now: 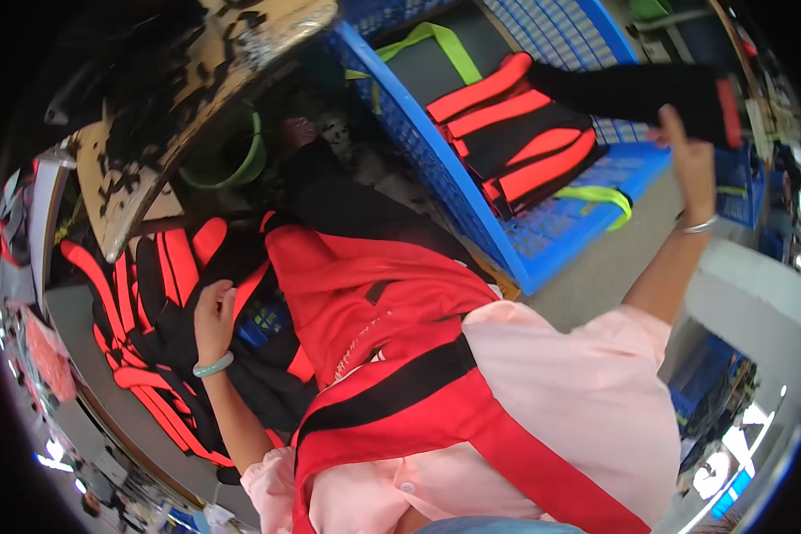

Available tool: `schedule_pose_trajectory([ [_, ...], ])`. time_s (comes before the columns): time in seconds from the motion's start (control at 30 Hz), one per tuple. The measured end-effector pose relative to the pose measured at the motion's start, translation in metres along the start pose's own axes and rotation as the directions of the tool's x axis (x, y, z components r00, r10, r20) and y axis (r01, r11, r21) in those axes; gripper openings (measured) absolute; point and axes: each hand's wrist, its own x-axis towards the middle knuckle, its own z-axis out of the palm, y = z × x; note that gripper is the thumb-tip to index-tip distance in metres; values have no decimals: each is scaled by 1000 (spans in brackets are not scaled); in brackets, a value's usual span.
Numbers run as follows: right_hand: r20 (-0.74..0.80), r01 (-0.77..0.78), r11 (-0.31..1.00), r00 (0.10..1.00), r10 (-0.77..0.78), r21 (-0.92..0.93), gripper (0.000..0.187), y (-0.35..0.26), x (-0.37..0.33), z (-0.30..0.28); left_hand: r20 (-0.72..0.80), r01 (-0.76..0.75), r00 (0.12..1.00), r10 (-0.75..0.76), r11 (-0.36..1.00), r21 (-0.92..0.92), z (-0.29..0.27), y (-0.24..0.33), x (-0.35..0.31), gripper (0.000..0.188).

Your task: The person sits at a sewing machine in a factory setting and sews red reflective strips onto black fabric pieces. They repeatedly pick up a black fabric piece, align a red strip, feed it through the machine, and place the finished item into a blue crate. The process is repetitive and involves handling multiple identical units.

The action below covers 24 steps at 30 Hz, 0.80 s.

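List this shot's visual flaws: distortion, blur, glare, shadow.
Head view: fisheye bending towards the rim, with black corners; head view: right hand looks soft, perhaps from motion; head view: white glare washes out patches at lower right, smaller ones at lower left; head view: deep shadow around the green bucket.

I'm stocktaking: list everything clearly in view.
Large crate: one, blue, upper right
Fabric pieces: several, red-black, in crate
Long piece: one, mostly black, right
Straps: several, lime, at crate
Fabric pile: uncounted, red-black, left
Table: one, tan, upper left
Scraps: many, black, on table
Basin: one, green, near table
Apron: one, red-black, centre
Shirt: one, pink, under apron
Bangles: two, green left, silver right
Left hand: one, bare, by pile
Right hand: one, bare, right
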Motion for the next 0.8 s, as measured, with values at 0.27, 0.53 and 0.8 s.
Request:
schedule_pose_trajectory([
  [0.27, 729, 444, 786, 684, 13, -430, 56, 336, -75, 130, -499, 311, 858, -121, 895, 318, 29, -100, -106, 49],
  [0.53, 854, 122, 985, 518, 42, -122, 39, 279, -21, 243, -603, 641, 645, -469, 762, 92, 108, -157, -182, 70],
  [0.8, 851, 207, 974, 525, -28, -95, 41, 84, 0, 255, -509, 817, 371, -777, 533, -218, 95, -116, -202, 83],
])
